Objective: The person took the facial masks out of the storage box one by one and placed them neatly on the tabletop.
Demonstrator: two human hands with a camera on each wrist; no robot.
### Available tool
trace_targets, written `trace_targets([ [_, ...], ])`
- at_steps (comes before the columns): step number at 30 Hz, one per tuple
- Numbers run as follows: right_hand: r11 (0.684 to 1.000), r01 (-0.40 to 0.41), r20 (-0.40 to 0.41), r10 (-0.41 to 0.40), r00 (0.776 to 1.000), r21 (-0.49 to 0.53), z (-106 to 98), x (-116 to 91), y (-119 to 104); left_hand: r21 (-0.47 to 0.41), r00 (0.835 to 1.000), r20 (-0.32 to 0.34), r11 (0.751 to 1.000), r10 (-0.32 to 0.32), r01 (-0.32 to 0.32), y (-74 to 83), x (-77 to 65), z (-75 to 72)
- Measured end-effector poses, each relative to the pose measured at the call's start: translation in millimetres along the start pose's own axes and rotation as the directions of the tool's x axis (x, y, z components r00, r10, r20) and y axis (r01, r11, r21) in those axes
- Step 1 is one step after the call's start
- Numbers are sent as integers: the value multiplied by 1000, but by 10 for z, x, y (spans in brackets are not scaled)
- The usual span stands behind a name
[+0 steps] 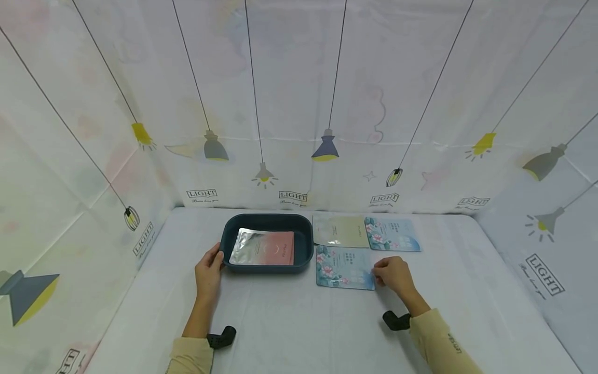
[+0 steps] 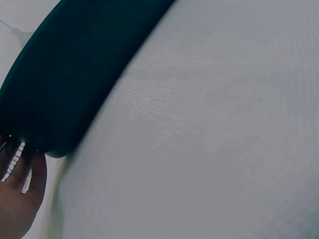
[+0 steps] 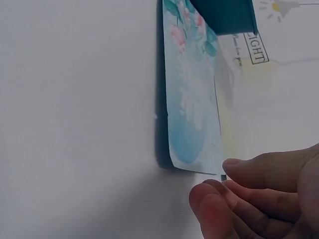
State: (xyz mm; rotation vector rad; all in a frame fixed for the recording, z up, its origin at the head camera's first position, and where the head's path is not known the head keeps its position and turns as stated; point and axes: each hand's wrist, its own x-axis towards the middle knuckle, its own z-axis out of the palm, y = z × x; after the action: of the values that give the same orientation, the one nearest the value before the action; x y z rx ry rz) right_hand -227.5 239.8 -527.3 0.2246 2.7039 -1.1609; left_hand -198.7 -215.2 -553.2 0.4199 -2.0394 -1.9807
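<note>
Touches the left end of the dark tray [image 1: 268, 269] with the left hand [image 1: 208, 271]; cannot tell whether by pinching or by plain contact. On the white table [image 1: 289, 327], just right of the tray, with the right hand [image 1: 394, 273] pinches the right edge of the near blue packet [image 1: 344, 267], oriented with long axis left to right and flowered end leftward.

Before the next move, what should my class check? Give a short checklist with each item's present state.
1. Left hand gripping the tray: ok.
2. Pink packet inside the tray: ok.
3. Right hand at the front blue packet, by its right edge: ok.
4. Firm pinch on that packet: cannot tell.
5. Front blue packet inside the tray: not ok, it is outside.
6. Yellow packet free of both hands: ok.
</note>
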Motion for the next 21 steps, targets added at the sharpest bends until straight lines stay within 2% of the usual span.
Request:
trace_targets([
  [5,1000,13,4,-13,1000,-20,-43,29,-58,12,1000,-1,1000,14,-14,19,12,-7],
  [11,996,64,18,-63,998,-57,-59,66,-216,9,1000,-3,1000,0,0,33,15,-6],
  [21,988,150,77,-152,985,24,-25,163,-568,26,1000,3,1000,-16,16,4,5,-11],
])
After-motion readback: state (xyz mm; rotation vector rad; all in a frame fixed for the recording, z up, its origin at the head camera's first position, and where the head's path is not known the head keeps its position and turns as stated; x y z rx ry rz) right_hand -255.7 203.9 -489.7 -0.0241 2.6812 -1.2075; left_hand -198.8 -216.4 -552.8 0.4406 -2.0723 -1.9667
